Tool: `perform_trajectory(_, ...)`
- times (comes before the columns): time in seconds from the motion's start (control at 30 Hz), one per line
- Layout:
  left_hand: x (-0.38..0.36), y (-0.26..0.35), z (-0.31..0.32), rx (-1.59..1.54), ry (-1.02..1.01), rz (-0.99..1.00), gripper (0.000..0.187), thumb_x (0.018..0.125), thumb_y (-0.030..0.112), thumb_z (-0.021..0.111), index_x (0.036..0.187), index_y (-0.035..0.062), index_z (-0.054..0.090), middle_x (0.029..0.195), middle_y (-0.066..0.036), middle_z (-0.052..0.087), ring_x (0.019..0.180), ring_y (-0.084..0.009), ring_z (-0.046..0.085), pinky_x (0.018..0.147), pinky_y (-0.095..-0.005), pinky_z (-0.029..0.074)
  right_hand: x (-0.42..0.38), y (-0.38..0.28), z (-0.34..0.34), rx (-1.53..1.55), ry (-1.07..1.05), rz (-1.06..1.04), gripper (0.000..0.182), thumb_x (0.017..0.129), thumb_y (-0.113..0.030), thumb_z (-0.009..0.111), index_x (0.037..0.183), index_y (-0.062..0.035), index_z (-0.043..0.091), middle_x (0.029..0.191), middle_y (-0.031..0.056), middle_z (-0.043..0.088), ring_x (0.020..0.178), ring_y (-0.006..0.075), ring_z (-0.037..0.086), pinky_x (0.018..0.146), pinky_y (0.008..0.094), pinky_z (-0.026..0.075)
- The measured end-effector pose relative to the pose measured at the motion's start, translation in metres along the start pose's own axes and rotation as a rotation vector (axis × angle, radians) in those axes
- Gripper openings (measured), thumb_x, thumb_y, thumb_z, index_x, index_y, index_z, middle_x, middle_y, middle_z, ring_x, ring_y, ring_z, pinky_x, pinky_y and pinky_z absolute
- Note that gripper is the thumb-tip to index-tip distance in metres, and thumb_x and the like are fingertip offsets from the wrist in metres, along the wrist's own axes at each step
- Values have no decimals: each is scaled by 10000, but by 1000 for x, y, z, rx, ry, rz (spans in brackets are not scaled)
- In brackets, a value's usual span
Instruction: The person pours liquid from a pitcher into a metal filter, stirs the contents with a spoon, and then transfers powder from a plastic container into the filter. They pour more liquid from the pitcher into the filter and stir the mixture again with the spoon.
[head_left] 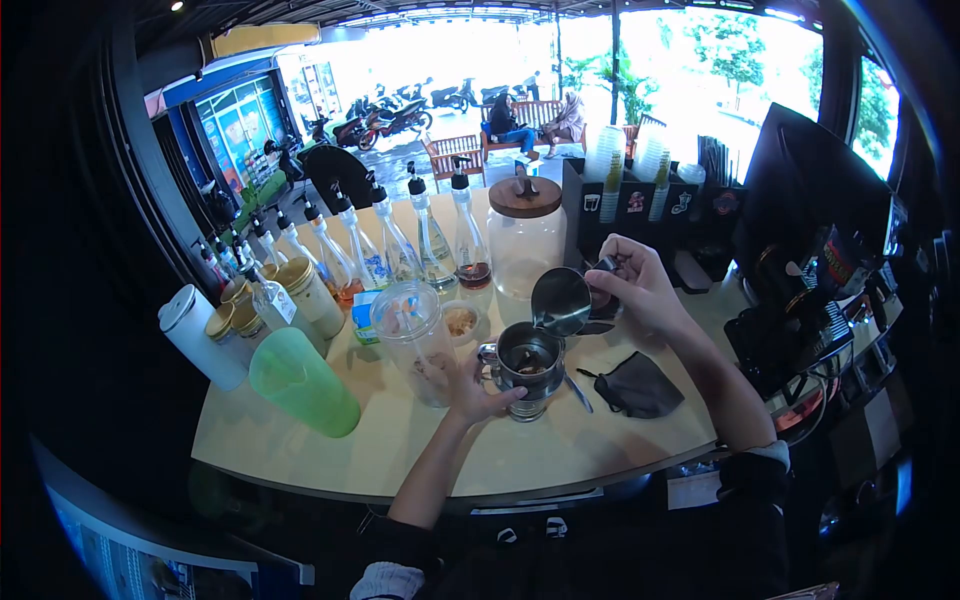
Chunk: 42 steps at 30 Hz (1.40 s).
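My right hand (637, 283) is closed on the dark handle of a small metal pitcher (562, 303). The pitcher is tilted, its lip at the rim of a metal mug (545, 380); I cannot make out any stream between them. My left hand (482, 393) wraps the mug's lower left side, near its handle, with the thumb across the front. Some brownish contents show inside the mug, which narrows to a shiny foot. A clear lidded plastic jar (410, 335) stands just left of the left hand, and a small bowl of brownish pieces (460, 321) sits behind it.
Pump bottles (397, 250) line the back left. A green jug (300, 385) and lidded canisters (310, 295) stand left. A wooden-lidded glass jar (525, 240) is behind the mug. A dark face mask (640, 387) lies right, with a cup organizer (640, 215) and a monitor (800, 190) beyond.
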<state>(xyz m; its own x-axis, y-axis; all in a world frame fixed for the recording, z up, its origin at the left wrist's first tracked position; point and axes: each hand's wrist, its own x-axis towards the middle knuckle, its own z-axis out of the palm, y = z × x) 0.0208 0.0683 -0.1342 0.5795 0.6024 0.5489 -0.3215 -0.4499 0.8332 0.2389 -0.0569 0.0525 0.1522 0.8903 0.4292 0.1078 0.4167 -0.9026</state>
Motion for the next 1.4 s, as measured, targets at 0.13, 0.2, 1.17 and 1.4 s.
perform_trajectory(0.13,2,0,2,-34,10,39,780,611,233,873,1257,5,499,1148,-100,613,1083,-192,592,962,-341,452,2,-5,3,-1,-23,-6,213,865,-9,654,810,-50,453,753,-7,535,688,40,578,603,198,496)
perform_trajectory(0.2,1,4,1,-13,2,0,778,609,232,874,1253,4,501,1149,-100,613,1083,-192,592,964,-342,451,2,-6,4,-48,-31,2,225,865,-15,660,811,-52,445,763,-10,535,708,34,579,616,193,506)
perform_trajectory(1.17,2,2,2,-44,-10,-38,783,599,230,873,1251,-2,508,1150,-95,621,1090,-182,590,981,-339,437,4,-16,11,-306,-92,-46,207,845,-60,682,805,-30,481,703,-52,438,646,-9,423,549,187,356)
perform_trajectory(1.4,2,3,1,-12,-3,-13,792,601,232,877,1265,11,505,1162,-86,619,1108,-183,581,992,-345,427,7,-18,8,-448,-115,-21,227,861,-55,667,805,-32,447,723,-21,488,686,21,568,582,189,460)
